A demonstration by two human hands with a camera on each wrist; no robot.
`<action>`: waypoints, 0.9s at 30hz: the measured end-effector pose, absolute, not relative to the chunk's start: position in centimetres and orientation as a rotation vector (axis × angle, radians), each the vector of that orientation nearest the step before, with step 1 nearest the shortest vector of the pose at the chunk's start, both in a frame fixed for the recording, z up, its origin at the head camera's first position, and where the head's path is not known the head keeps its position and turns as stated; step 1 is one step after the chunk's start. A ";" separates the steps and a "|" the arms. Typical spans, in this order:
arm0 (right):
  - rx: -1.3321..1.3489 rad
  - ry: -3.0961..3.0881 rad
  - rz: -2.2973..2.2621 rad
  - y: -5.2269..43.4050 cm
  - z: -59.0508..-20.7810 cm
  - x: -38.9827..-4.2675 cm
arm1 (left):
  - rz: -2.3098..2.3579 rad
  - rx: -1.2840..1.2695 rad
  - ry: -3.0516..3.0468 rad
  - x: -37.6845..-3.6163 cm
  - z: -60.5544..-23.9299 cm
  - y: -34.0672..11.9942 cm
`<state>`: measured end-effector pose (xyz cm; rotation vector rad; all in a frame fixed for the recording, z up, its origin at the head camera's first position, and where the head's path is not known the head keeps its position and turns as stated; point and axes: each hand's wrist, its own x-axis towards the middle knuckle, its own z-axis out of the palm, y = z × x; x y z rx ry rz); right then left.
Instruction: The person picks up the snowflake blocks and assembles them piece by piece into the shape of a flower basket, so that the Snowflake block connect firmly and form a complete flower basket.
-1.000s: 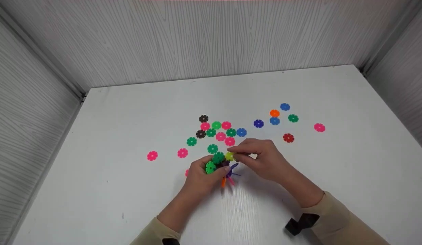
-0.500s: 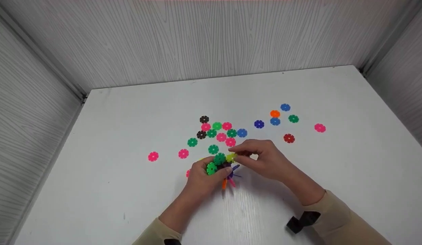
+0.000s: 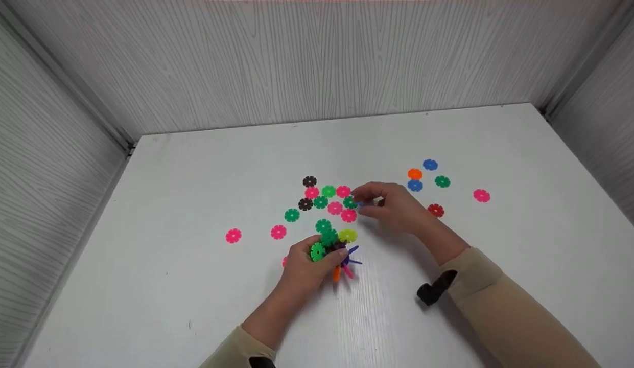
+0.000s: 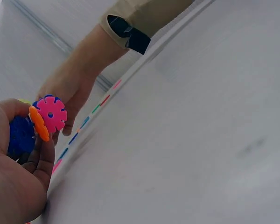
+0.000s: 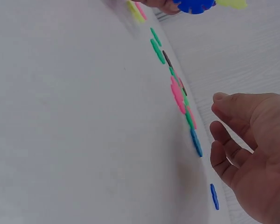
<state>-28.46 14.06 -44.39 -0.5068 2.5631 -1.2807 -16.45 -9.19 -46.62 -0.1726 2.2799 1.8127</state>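
Note:
My left hand point(image 3: 304, 268) grips a cluster of interlocking notched discs point(image 3: 329, 236), thumb across its dark middle. Green, purple, orange and pink discs stick out around it, and a yellow disc point(image 3: 348, 235) stands at its far right side. In the left wrist view a pink disc point(image 4: 51, 114) and an orange disc point(image 4: 39, 123) face the camera beside the thumb. My right hand point(image 3: 396, 207) hovers over the table with fingers loosely bent and nothing between them. Just below its fingertips lies a blue disc point(image 5: 196, 142), mostly hidden in the head view.
Loose discs lie flat on the white table point(image 3: 194, 296): a pink and green group point(image 3: 335, 208) beyond the cluster, black discs point(image 3: 305, 204), and orange point(image 3: 415, 174), blue and red ones farther right. Pale wood-grain panels point(image 3: 317, 61) close off the back and sides.
My right hand has let go of the yellow disc and moved forward, away from the cluster, to the loose discs. The yellow disc stays at the cluster in my nearly still left hand.

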 end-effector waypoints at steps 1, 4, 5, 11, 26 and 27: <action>-0.493 2.551 -1.262 13.8 -44.6 -28.6 | 1.813 -0.187 2.273 -16.4 -46.6 -9.2; -0.453 2.520 -1.237 13.1 -45.1 -28.9 | 1.823 -0.202 2.256 -16.4 -46.6 -9.1; -0.442 2.518 -1.230 13.0 -45.2 -28.9 | 1.828 -0.203 2.251 -16.4 -46.6 -9.1; -0.444 2.543 -1.185 12.6 -45.8 -28.6 | 1.856 -0.186 2.235 -16.5 -46.6 -9.2; -0.711 2.616 -1.082 12.3 -46.1 -28.3 | 1.885 -0.171 2.211 -16.7 -46.8 -9.4; -0.719 2.621 -1.059 12.3 -46.0 -28.3 | 1.881 -0.168 2.215 -16.7 -46.7 -9.4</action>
